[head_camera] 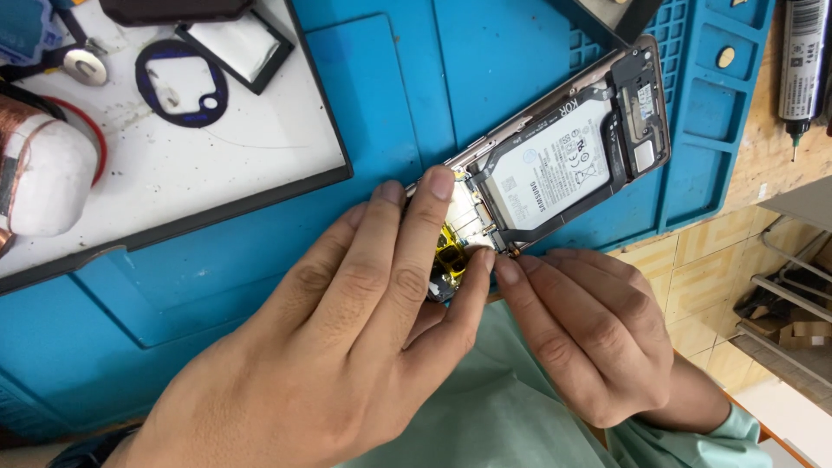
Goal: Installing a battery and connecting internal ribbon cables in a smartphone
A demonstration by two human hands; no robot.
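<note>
An opened smartphone [598, 130] with its back cover off lies slanted on a blue repair mat [390, 95], showing a white battery [555, 165] and circuit parts. My left hand [347, 338] rests over the phone's lower end, fingertips pressing on the frame near a yellow-and-black part [451, 256]. My right hand [581, 329] comes in from the right, its fingertips pinching at the same lower edge beside my left thumb. The bottom of the phone is hidden under my fingers.
A white board with a black frame [217, 165] lies at the upper left, carrying a dark ring gasket [182, 82], a small framed panel [236, 45] and a white roll [43, 173]. A dark tube [802, 61] stands at the upper right. A tiled floor lies beyond the bench edge.
</note>
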